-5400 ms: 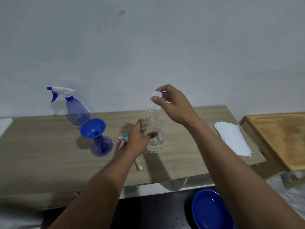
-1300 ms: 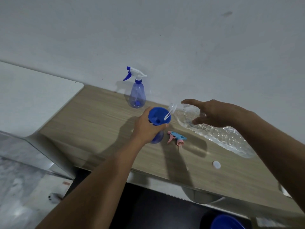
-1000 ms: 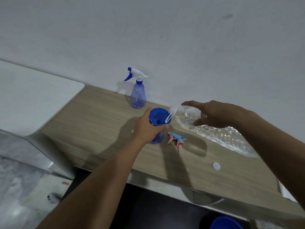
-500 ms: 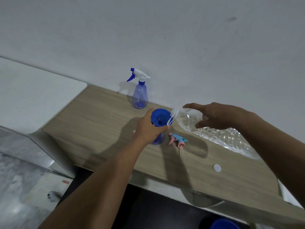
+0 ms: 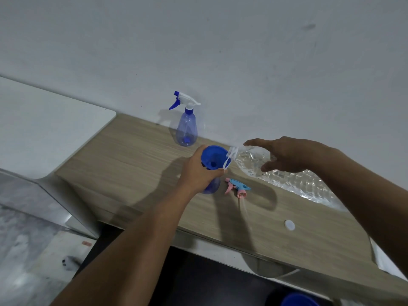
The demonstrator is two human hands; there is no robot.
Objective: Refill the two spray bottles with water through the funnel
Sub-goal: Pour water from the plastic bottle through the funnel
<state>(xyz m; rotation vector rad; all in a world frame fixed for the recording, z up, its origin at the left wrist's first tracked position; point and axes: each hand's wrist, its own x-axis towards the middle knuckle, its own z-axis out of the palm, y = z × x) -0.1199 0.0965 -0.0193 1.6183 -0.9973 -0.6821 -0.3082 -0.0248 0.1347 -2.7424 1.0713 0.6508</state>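
Observation:
My left hand (image 5: 198,171) grips the blue funnel (image 5: 214,157) and the neck of the open blue spray bottle (image 5: 213,186) that stands under it on the wooden table (image 5: 132,164). My right hand (image 5: 289,154) holds a clear plastic water bottle (image 5: 287,177) tipped almost flat, mouth at the funnel's rim, and a thin stream of water runs into the funnel. A second blue spray bottle (image 5: 186,127) with a white and blue trigger head stands upright by the wall. The pink and light-blue trigger head (image 5: 237,187) lies on the table beside the open bottle.
A small white bottle cap (image 5: 289,225) lies on the table near its front edge. A white surface (image 5: 44,127) adjoins the table on the left. Part of a blue round object (image 5: 298,301) shows on the floor below.
Earlier my hands were at the cap of the upright water bottle. Since then the cap lies on the table and the bottle is tipped over the funnel; over the last second the pour holds steady.

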